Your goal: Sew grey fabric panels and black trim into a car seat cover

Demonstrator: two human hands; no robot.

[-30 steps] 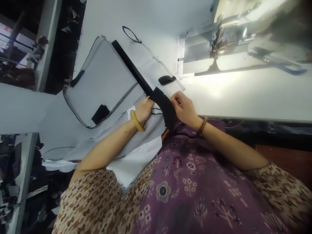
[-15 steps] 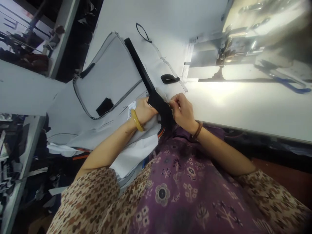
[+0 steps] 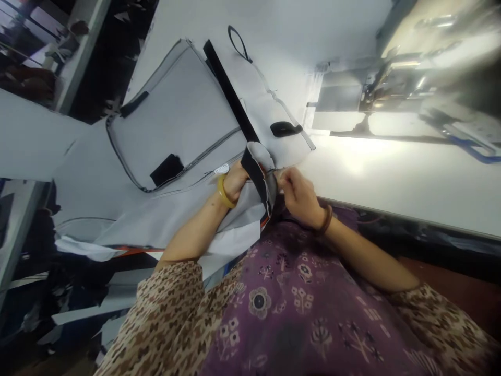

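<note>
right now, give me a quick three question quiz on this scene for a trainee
1. True or false: the yellow bangle is on the left wrist.
2. Short answer: which hand is nearer the blue-edged object at the far right of the view?
3. Multiple choice: what is the left hand gripping?
a) the thin black loop
b) the curved black-faced band
c) the blue-edged object

Key:
1. True
2. The right hand
3. b
</note>
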